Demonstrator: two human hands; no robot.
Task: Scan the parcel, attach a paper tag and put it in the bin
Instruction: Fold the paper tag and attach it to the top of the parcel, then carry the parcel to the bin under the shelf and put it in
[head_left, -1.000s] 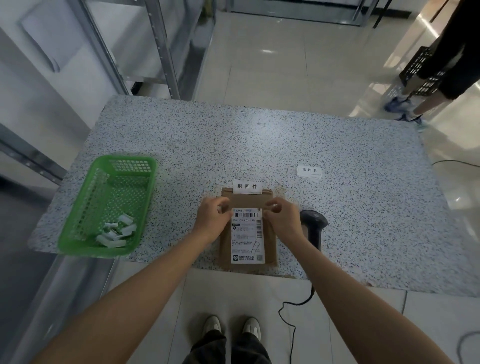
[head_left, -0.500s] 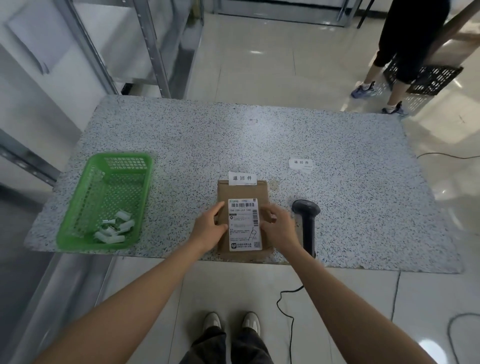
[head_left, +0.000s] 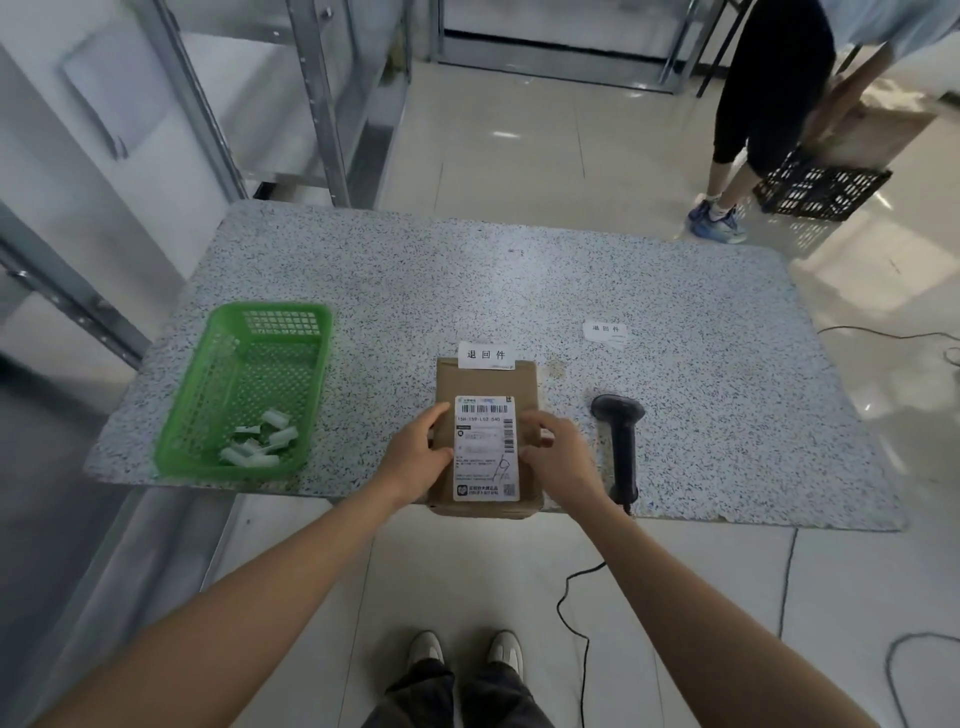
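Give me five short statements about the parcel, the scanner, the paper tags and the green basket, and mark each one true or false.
1. Both hands, left hand and right hand, rest on the parcel. True.
2. The scanner is held in the right hand. False: it lies on the table, to the right of the parcel.
3. A paper tag sits at the parcel's far edge. True.
4. The green basket holds the parcel. False: it holds only small white pieces.
5. The second tag lies inside the basket. False: it lies on the table, beyond the scanner.
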